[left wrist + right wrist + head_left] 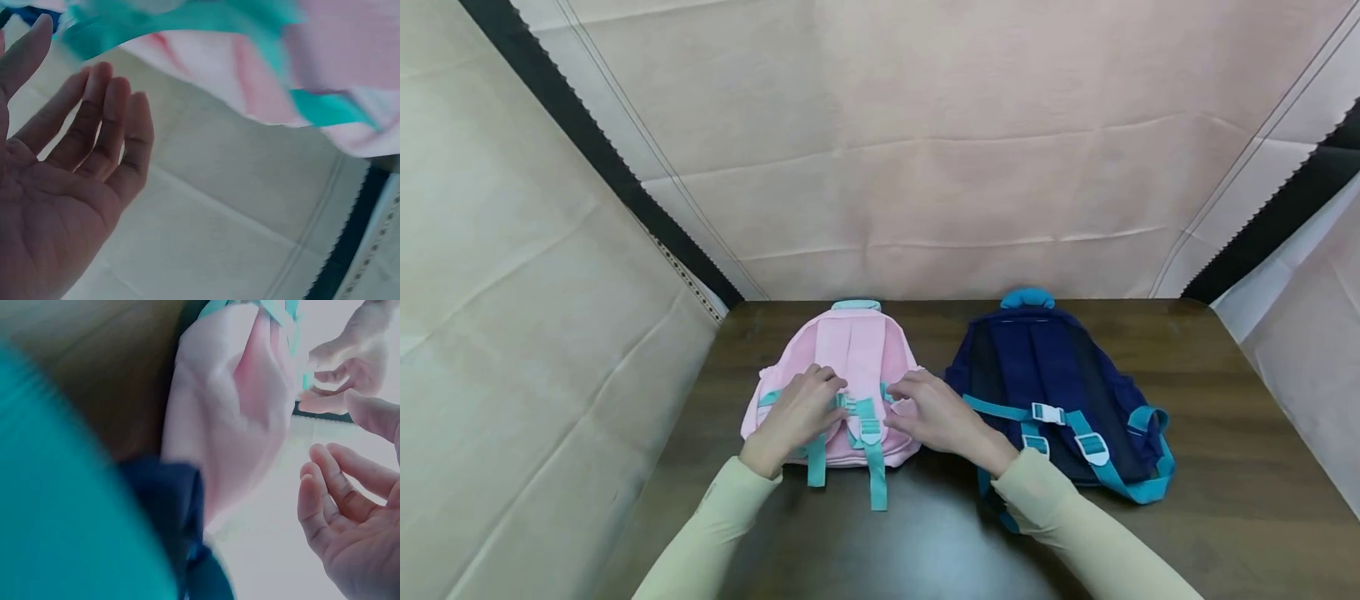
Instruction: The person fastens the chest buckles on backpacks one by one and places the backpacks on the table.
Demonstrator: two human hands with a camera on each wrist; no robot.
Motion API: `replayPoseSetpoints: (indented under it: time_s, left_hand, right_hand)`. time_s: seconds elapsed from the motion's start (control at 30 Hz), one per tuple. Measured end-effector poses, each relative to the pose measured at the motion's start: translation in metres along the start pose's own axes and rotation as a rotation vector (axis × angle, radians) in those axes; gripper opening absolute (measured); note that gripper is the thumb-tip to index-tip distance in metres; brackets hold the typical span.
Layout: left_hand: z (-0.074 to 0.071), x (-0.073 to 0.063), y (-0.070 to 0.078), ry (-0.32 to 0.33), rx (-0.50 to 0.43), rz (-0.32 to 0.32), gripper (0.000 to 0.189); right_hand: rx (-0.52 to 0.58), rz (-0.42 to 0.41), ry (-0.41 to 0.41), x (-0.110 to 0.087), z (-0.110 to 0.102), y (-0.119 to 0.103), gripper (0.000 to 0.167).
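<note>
A pink backpack point(867, 350) with turquoise straps point(877, 475) lies on the table, its strap side facing up. Over its left part hovers my left hand point(805, 408), fingers loosely bent; the left wrist view shows the palm point(62, 206) holding nothing. My right hand point(936, 412) is above the pack's right side, near the turquoise chest strap and its buckle point(870, 429). In the right wrist view its fingers point(340, 487) are relaxed with nothing between them. Whether either hand touches the cloth is hard to tell from the head view.
Beside it on the right lies a navy backpack point(1037, 358) with turquoise straps and a white buckle point(1048, 413), close to my right forearm. Both packs rest on a dark wooden table point(1210, 392). Pale fabric walls point(925, 167) with black edging surround the table at the back and sides.
</note>
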State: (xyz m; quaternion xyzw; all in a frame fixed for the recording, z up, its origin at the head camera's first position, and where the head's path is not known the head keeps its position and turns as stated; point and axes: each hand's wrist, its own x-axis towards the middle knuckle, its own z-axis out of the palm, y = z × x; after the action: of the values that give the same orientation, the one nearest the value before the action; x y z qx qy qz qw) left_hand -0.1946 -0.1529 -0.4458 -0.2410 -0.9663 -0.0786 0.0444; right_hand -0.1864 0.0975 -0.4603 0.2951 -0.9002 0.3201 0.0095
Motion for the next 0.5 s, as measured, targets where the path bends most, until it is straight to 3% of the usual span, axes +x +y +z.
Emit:
replayPoseSetpoints:
  time_s: [0.1, 0.3, 0.5]
  left_hand:
    - [0.005, -0.005, -0.009, -0.014, -0.029, -0.010, 0.040]
    - [0.015, -0.010, -0.021, 0.045, -0.093, 0.012, 0.034]
    - [0.017, -0.014, -0.032, 0.099, -0.234, -0.046, 0.027]
  right_hand:
    - [0.019, 0.002, -0.027, 0.012, 0.012, -0.006, 0.043]
    - [0.024, -0.009, -0.046, 0.033, 0.032, -0.012, 0.043]
    - [0.003, 0.013, -0.081, 0.048, 0.043, -0.015, 0.042]
